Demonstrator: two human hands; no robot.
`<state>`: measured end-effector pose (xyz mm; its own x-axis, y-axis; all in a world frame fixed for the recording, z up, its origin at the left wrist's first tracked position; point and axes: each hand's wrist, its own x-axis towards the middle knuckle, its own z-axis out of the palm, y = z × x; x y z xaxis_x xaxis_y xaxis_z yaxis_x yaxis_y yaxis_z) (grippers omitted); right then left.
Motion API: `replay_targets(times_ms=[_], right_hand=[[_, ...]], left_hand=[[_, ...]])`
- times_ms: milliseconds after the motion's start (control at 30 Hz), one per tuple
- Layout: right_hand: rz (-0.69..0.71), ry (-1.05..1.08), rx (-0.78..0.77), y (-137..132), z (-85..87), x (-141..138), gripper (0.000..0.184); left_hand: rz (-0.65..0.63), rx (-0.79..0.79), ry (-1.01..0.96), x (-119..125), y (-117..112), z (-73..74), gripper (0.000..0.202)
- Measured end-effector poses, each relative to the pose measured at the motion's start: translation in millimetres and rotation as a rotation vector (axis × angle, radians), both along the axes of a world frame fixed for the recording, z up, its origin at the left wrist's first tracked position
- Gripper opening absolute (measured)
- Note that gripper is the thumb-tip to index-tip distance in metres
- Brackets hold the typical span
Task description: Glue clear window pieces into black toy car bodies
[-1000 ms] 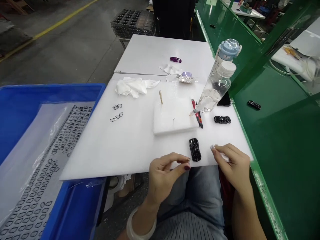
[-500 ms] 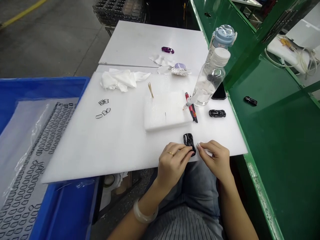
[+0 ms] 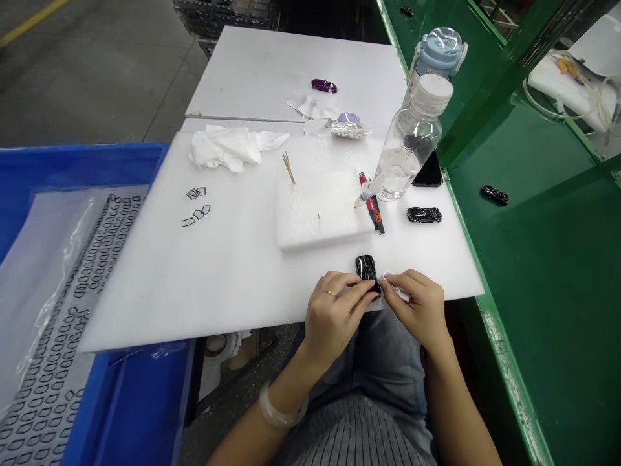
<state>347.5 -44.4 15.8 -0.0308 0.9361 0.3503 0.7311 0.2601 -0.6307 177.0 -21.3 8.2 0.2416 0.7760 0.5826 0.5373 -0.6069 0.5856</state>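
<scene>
A small glossy black toy car (image 3: 366, 268) lies near the front edge of the white foam board (image 3: 233, 272). My left hand (image 3: 337, 307) has its fingers curled over the car's near end and touches it. My right hand (image 3: 418, 305) is closed just right of the car, pinching a small white piece (image 3: 394, 289) between thumb and fingers. A thick white foam block (image 3: 317, 204) with a pin stuck in it sits just beyond the car.
A second black car (image 3: 424, 215), a red-and-black pen (image 3: 372, 206), a clear bottle (image 3: 410, 145) and a phone (image 3: 429, 175) stand at the right. Crumpled tissue (image 3: 228, 147) and small black rings (image 3: 196, 204) lie left. A blue bin (image 3: 72, 291) holds sheets of rings. Green bench (image 3: 543, 259) at right.
Both hands have moved forward onto the board and closed in on the black car; the left hand now touches its near end. The camera view has tilted down slightly.
</scene>
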Motion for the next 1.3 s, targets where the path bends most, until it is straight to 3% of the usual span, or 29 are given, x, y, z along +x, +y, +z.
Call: replay_targets(times_ms=[233, 500, 800, 867, 967, 1100, 1200, 1300], right_hand=[[-0.011, 0.011, -0.042, 1, 3.9, -2, 0.011], [-0.023, -0.002, -0.082, 2, 5.9, -2, 0.010], [0.002, 0.067, -0.140, -1, 11.2, 4, 0.008], [-0.054, 0.087, -0.142, 2, 15.0, 16, 0.006], [-0.258, 0.030, -0.067, 14, 18.8, 45, 0.015], [-0.392, -0.309, 0.085, 32, 20.0, 67, 0.019], [-0.444, -0.384, 0.138, 29, 18.6, 43, 0.024], [-0.315, -0.258, 0.043, 13, 14.6, -7, 0.030]], left_hand=[[0.063, -0.203, -0.060, -5, 0, 4.6, 0.016], [0.090, -0.315, 0.012, 0, 2, 7.2, 0.023], [0.015, -0.470, 0.014, -6, 5, 12.7, 0.031], [-0.055, -0.512, -0.014, -13, 6, 14.3, 0.038], [-0.133, -0.572, -0.140, -24, 7, 16.6, 0.041], [-0.136, -0.593, -0.431, -36, 5, 17.2, 0.016], [-0.044, -0.544, -0.463, -42, 3, 17.8, 0.012], [0.108, -0.371, -0.258, -47, 4, 19.1, 0.011]])
